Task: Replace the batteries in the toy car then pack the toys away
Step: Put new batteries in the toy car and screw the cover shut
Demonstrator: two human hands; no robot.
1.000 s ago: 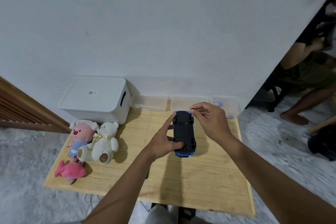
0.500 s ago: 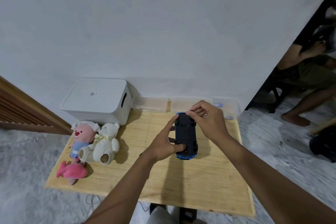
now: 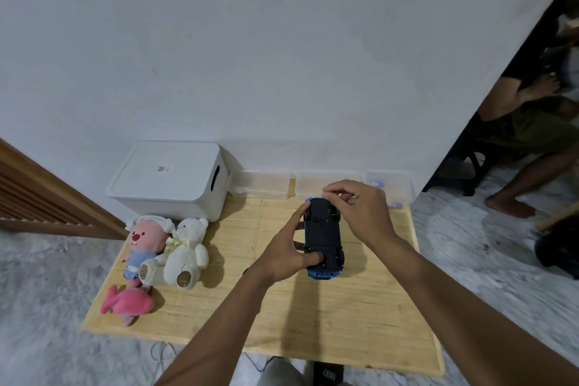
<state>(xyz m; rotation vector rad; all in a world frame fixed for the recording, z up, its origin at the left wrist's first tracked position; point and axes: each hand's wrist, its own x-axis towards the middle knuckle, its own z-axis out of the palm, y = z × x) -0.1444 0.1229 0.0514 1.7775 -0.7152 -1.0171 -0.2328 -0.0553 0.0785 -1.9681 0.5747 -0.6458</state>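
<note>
1. Lying belly-up over the middle of the wooden table [image 3: 344,323], the toy car [image 3: 322,235] shows its black underside, with blue bodywork peeking out at the near and far ends. I cannot tell whether it rests on the tabletop or is lifted just above it.
2. The left hand [image 3: 283,255] grips the car from its left side. The thumb presses on the underside near the closer wheels, and the forefinger stretches along the edge toward the far end.
3. The right hand [image 3: 360,213] is curled over the car's far end, with the fingertips pinching at the far right corner by the wheel. What the fingertips pinch there is too small to make out.
4. A white lidded storage box [image 3: 169,175] sits at the table's far left corner against the wall [image 3: 282,56]. Beside it to the right, a row of three clear containers [image 3: 263,186] runs along the wall, and the rightmost holds a few small blue-and-white items.
5. Soft toys cluster on the left side of the table, well apart from the car:
   - a pink plush [image 3: 147,238] touching a white teddy bear [image 3: 185,254]
   - a pink fish plush [image 3: 128,305] just in front of them, near the table's edge
6. Past the wall's corner at the right — in the background — a seated person [image 3: 532,125] is partly in view.
</note>
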